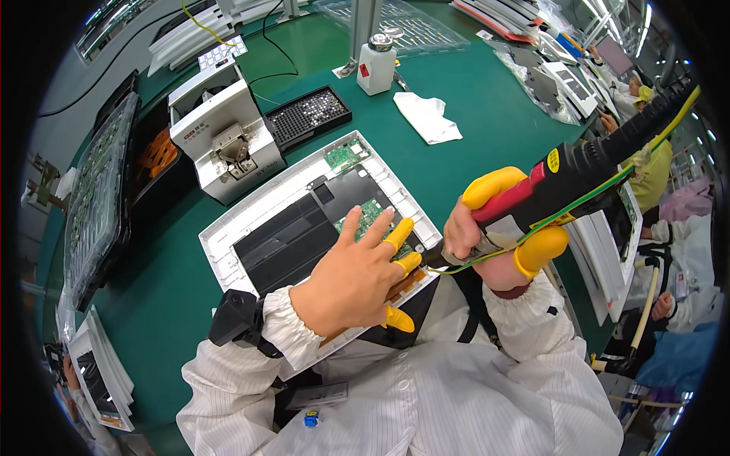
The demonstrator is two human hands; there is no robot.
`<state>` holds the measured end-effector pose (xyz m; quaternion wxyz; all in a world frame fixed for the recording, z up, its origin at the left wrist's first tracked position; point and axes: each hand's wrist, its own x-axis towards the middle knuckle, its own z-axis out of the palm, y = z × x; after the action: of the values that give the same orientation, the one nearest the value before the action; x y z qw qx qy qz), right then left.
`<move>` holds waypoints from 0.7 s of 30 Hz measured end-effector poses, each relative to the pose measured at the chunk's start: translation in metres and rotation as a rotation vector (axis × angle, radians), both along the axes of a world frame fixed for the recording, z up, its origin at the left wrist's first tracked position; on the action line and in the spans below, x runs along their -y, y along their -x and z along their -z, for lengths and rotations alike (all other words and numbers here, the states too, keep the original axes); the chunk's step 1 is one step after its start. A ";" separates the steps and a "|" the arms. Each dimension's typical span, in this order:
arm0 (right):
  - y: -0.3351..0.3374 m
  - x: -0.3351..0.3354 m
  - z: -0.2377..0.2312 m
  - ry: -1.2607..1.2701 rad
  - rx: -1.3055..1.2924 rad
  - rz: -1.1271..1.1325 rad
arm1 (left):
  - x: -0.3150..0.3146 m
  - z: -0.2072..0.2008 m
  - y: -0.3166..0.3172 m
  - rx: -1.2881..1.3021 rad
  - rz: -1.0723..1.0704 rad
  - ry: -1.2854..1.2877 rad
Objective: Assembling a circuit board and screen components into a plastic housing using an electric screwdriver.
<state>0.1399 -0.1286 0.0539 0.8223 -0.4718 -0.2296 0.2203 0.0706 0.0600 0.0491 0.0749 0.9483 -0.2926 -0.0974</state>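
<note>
A white device housing lies tilted on the bench edge, with a dark inner plate and green circuit boards set in it. My left hand rests palm down across it, fingers spread, fingertips touching the middle circuit board. Yellow cots cover some fingers. My right hand, also in yellow cots, is wrapped round a red-and-black electric screwdriver. The tool slants down to the housing's right corner; its tip is hidden, so I cannot tell whether it touches a screw.
Beyond the housing stand a white screw feeder, a black tray of screws, a white pump bottle and a white cloth. Clear trays of circuit boards fill the left. White housings and co-workers are at right.
</note>
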 end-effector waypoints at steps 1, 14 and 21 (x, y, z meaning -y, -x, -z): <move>0.002 -0.003 0.002 -0.010 -0.072 0.076 | 0.000 0.000 0.000 -0.002 -0.002 0.009; -0.001 0.002 0.003 0.060 0.061 -0.022 | -0.005 0.003 0.001 -0.014 -0.012 0.072; -0.009 0.001 0.014 -0.103 0.142 -0.104 | -0.006 0.001 0.000 -0.033 -0.006 0.096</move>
<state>0.1489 -0.1294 0.0398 0.8146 -0.4307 -0.3225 0.2166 0.0703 0.0664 0.0482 0.1253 0.9428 -0.2929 -0.0985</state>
